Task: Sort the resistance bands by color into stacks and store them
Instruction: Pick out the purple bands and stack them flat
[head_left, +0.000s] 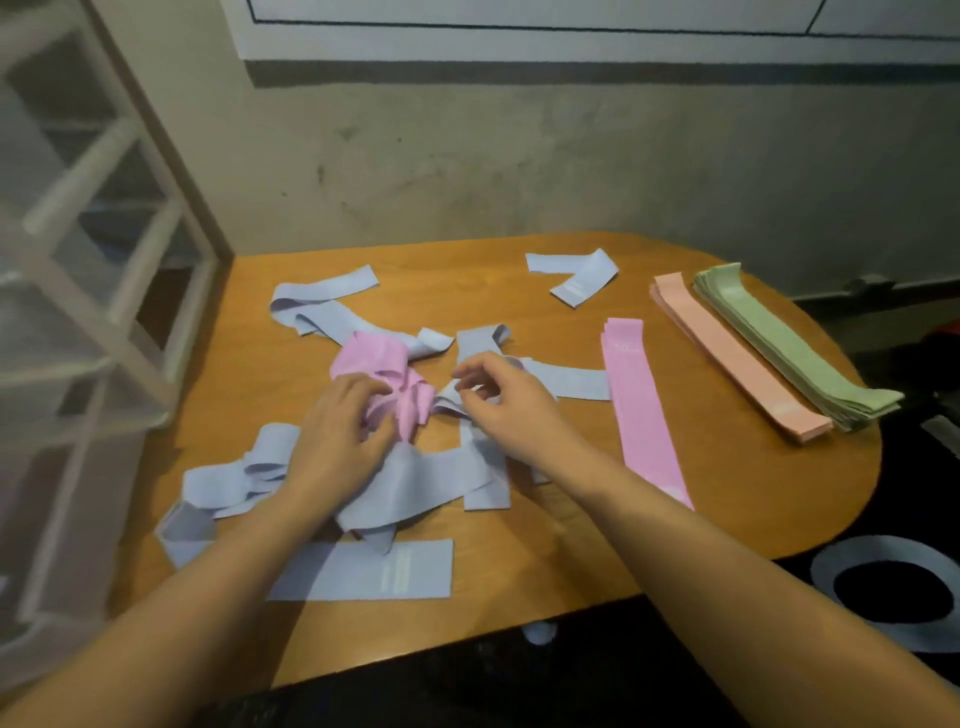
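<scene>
Head: hands (410, 415) mid-table (727, 519), edges well apart

My oval orange-brown wooden table (545, 566) shows a smooth, faintly glossy finish. The crumpled pink band (382, 371) and scattered pale blue bands (363, 571) look like soft matt cloth, while the grey concrete wall (519, 156) behind is rough and stained.
</scene>
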